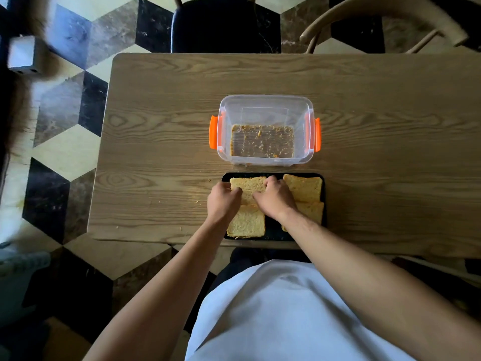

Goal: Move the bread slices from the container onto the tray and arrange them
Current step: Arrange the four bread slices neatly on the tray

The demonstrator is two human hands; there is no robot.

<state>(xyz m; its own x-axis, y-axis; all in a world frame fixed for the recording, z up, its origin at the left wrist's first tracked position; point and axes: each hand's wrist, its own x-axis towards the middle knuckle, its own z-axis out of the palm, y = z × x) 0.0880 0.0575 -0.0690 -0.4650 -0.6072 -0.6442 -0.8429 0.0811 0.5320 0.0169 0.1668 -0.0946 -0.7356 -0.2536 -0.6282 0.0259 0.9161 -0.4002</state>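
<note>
Now both hands (250,201) hold slice (247,187).

Four bread slices (303,187) — one tray (273,226) — one container (264,110)

Dim, soft daylight; wide-angle bending and blur at edges.

Wooden table (364,105) with pronounced grain. Dark upholstered chair (223,24) at its far edge; curved wooden chair (377,14) at far right. Floor (67,142) tiled in black, brown and cream cube pattern.
</note>
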